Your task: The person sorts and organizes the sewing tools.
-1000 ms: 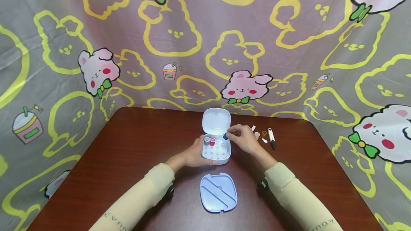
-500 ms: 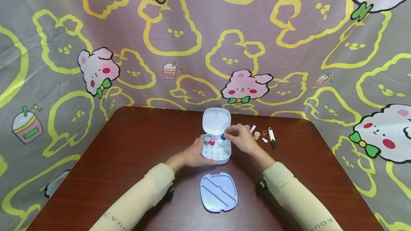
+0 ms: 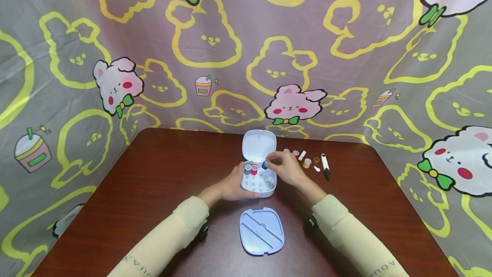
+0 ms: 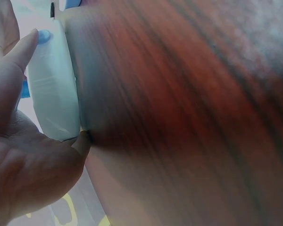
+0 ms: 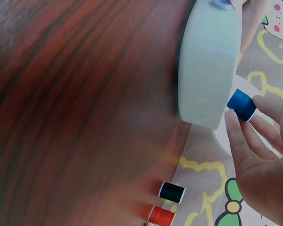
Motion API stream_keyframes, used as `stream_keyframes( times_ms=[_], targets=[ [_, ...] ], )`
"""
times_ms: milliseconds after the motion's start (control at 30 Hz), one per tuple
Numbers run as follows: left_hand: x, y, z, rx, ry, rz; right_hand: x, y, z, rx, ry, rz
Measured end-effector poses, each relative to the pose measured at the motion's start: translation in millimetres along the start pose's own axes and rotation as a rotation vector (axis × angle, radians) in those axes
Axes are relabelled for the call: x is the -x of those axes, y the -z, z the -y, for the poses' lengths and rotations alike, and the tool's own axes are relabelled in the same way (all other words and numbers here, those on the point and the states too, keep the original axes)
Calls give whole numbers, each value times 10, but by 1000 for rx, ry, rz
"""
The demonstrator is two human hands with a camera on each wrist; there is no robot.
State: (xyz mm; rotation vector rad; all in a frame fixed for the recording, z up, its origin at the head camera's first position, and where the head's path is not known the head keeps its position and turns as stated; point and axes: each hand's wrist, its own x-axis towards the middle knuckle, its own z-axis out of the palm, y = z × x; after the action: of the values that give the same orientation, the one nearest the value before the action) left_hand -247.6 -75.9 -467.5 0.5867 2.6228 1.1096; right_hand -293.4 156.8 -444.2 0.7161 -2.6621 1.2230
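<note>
My left hand [image 3: 230, 185], fingers and thumb clamped on the white box [image 4: 54, 89], braces it. Inside stand the grey spool [image 3: 247, 169] and red spool [image 3: 254, 170]; rightward, my right hand [image 3: 286, 168] pinches the blue spool [image 5: 242, 105] over the box's far part, best squared to the pegs [image 3: 253, 183] before pressing.

Screened workspace: cartoon cloth [image 3: 230, 72], table [image 3: 177, 166]

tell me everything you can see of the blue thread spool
The blue thread spool is a short cylinder wound with what looks like blue thread. The right hand pinches it, tilted, at the back right of the open white sewing box, right of the pinkish-red spool. Contact with the box cannot be told.
</note>
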Motion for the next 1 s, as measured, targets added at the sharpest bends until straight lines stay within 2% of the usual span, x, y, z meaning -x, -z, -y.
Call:
stream_keyframes(
  times_ms=[1000],
  targets=[
    [5,6,-3,-2,4,9,-18,-131,65,21,41,17]
  ],
)
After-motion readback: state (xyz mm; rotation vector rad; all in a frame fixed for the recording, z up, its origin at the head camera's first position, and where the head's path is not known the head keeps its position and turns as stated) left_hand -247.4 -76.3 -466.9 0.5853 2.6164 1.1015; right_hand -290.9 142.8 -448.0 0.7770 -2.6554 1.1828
